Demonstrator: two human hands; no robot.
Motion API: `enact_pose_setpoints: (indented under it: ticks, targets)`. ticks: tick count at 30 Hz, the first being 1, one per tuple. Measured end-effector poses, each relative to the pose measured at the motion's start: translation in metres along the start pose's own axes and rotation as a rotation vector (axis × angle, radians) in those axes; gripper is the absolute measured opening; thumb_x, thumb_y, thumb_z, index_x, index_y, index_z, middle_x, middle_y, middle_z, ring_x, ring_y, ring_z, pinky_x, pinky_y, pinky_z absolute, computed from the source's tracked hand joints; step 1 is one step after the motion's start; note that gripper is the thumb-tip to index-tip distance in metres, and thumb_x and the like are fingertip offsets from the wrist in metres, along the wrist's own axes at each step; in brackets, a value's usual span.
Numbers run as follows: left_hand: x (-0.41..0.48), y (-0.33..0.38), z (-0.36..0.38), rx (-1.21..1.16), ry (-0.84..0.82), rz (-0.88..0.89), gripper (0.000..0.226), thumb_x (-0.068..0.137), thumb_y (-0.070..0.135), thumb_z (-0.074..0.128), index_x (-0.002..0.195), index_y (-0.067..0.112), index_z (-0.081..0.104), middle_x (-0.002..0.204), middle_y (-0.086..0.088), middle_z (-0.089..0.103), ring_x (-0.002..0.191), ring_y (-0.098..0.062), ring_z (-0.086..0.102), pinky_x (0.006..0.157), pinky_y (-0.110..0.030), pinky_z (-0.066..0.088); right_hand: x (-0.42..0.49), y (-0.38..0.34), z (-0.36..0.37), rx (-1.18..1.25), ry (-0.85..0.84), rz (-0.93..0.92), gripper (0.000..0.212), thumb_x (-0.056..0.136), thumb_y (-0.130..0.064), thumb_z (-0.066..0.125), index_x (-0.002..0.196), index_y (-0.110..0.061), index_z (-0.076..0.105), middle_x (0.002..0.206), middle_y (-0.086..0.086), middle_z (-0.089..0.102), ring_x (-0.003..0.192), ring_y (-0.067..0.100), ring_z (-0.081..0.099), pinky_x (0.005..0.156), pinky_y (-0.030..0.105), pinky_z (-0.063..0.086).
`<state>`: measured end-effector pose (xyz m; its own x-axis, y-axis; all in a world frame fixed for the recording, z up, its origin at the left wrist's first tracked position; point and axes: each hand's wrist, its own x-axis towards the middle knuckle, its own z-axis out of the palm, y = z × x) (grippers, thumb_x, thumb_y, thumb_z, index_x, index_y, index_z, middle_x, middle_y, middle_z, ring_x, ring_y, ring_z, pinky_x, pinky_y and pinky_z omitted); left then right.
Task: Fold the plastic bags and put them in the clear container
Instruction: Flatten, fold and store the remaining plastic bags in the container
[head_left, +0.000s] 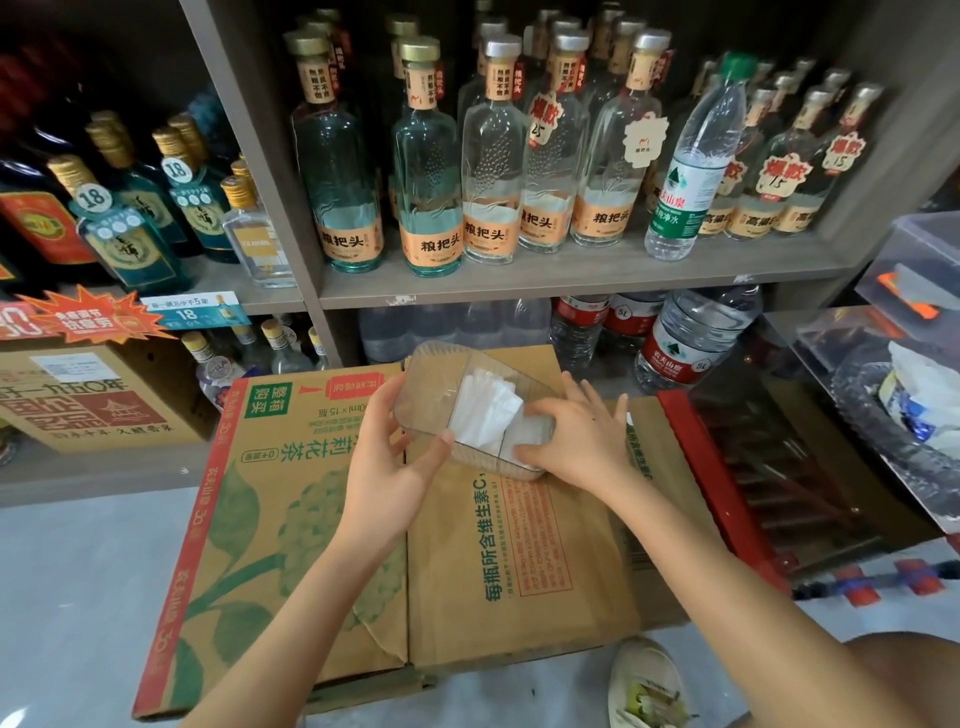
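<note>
Head view, looking down on a clear container (431, 374) with ribbed walls and inner dividers, tilted with its open top toward the camera, above the seam between a tea carton (291, 509) printed with green leaves and a brown carton (530, 561) pushed up against it on the right. Gripped at the left end by the left hand (395, 457), thumb pressed on the near wall, the other fingers curled round the far side and mostly hidden behind the plastic. Clamped at the right end by the right hand (576, 441), fingers (540, 410) bent over the rim and spread a little apart, covering the right-hand compartment. Between the two hands, in the middle compartment, white folded plastic bags (488, 410), just beside the right fingertips and apart from the left thumb. Left compartment showing only clear plastic. Cannot tell whether the container's low corner touches the carton below. Behind, wooden shelves (571, 275) of glass liquor bottles (431, 171) with orange labels, one green-capped water bottle (691, 171) among them, large water jugs (685, 343) on the level beneath.
</note>
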<state>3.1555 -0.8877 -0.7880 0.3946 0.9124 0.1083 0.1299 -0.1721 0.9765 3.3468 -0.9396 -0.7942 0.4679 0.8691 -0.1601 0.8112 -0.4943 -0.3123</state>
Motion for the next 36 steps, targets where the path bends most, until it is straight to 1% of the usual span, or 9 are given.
enact_pose_setpoints:
  ticks: [5, 11, 16, 18, 24, 28, 30, 33, 36]
  targets:
    - [0.002, 0.001, 0.005, 0.024, 0.007, -0.023, 0.056, 0.088, 0.014, 0.067, 0.133, 0.036, 0.041, 0.126, 0.025, 0.051, 0.115, 0.009, 0.051, 0.094, -0.016, 0.043, -0.015, 0.011, -0.010, 0.248, 0.091, 0.008, 0.053, 0.075, -0.050, 0.072, 0.125, -0.041, 0.056, 0.158, -0.001, 0.020, 0.145, 0.021, 0.018, 0.116, 0.052, -0.003]
    - [0.008, 0.004, 0.006, 0.075, 0.013, -0.070, 0.065, 0.089, 0.020, 0.067, 0.146, 0.025, 0.035, 0.141, 0.010, 0.046, 0.127, -0.011, 0.045, 0.107, -0.038, 0.040, -0.011, 0.010, 0.001, 0.256, 0.040, 0.028, 0.059, 0.073, -0.055, 0.072, 0.128, -0.047, 0.052, 0.158, 0.003, 0.020, 0.144, 0.024, 0.019, 0.116, 0.058, 0.002]
    - [0.011, 0.007, 0.009, 0.130, 0.018, -0.100, 0.066, 0.091, 0.027, 0.065, 0.147, 0.031, 0.031, 0.150, 0.006, 0.038, 0.134, -0.017, 0.038, 0.108, -0.033, 0.034, 0.000, 0.007, 0.000, 0.252, -0.040, 0.074, 0.051, 0.074, -0.055, 0.070, 0.122, -0.048, 0.054, 0.157, 0.003, 0.023, 0.143, 0.026, 0.022, 0.115, 0.059, 0.005]
    - [0.013, 0.008, 0.010, 0.128, 0.019, -0.115, 0.067, 0.091, 0.029, 0.064, 0.148, 0.032, 0.029, 0.152, 0.005, 0.037, 0.136, -0.019, 0.037, 0.110, -0.038, 0.034, 0.001, 0.008, 0.000, 0.263, -0.031, 0.069, 0.050, 0.074, -0.053, 0.071, 0.121, -0.048, 0.055, 0.156, 0.002, 0.025, 0.142, 0.027, 0.024, 0.115, 0.058, 0.007]
    - [0.018, 0.011, 0.012, 0.128, 0.014, -0.123, 0.068, 0.090, 0.033, 0.064, 0.148, 0.033, 0.028, 0.151, 0.004, 0.038, 0.137, -0.021, 0.035, 0.111, -0.043, 0.033, -0.008, 0.014, -0.005, 0.651, 0.050, 0.024, 0.047, 0.067, -0.042, 0.081, 0.104, -0.056, 0.056, 0.151, -0.004, 0.032, 0.138, 0.021, 0.031, 0.112, 0.055, 0.021]
    - [0.019, 0.014, 0.011, 0.141, 0.017, -0.116, 0.070, 0.090, 0.033, 0.065, 0.149, 0.030, 0.027, 0.150, 0.000, 0.039, 0.137, -0.019, 0.035, 0.105, -0.033, 0.032, -0.026, 0.022, -0.013, 0.865, 0.155, 0.029, 0.039, 0.058, -0.052, 0.077, 0.090, -0.063, 0.059, 0.144, -0.009, 0.043, 0.133, 0.011, 0.037, 0.112, 0.049, 0.027]
    - [0.016, 0.016, 0.005, 0.132, 0.025, -0.111, 0.070, 0.090, 0.037, 0.064, 0.149, 0.030, 0.027, 0.149, 0.000, 0.040, 0.137, -0.017, 0.037, 0.108, -0.036, 0.033, -0.046, 0.023, -0.019, 0.947, 0.207, 0.017, 0.036, 0.071, -0.037, 0.079, 0.096, -0.057, 0.061, 0.137, -0.014, 0.048, 0.123, 0.002, 0.042, 0.108, 0.037, 0.031]
    - [-0.001, 0.010, -0.016, 0.149, 0.092, -0.082, 0.060, 0.092, 0.036, 0.062, 0.145, 0.029, 0.034, 0.137, 0.005, 0.050, 0.130, -0.014, 0.044, 0.108, -0.039, 0.036, -0.091, 0.016, -0.018, 1.033, 0.244, -0.043, 0.029, 0.080, -0.024, 0.074, 0.101, -0.042, 0.064, 0.120, -0.021, 0.056, 0.106, -0.014, 0.046, 0.090, 0.015, 0.034]
    - [-0.039, -0.011, -0.048, 0.362, 0.172, -0.025, 0.052, 0.093, 0.038, 0.060, 0.139, 0.024, 0.043, 0.129, 0.006, 0.055, 0.125, -0.013, 0.048, 0.103, -0.035, 0.038, -0.144, 0.005, 0.010, 1.089, 0.190, -0.104, 0.020, 0.081, -0.019, 0.072, 0.095, -0.033, 0.069, 0.099, -0.018, 0.065, 0.096, -0.004, 0.057, 0.084, 0.014, 0.042]
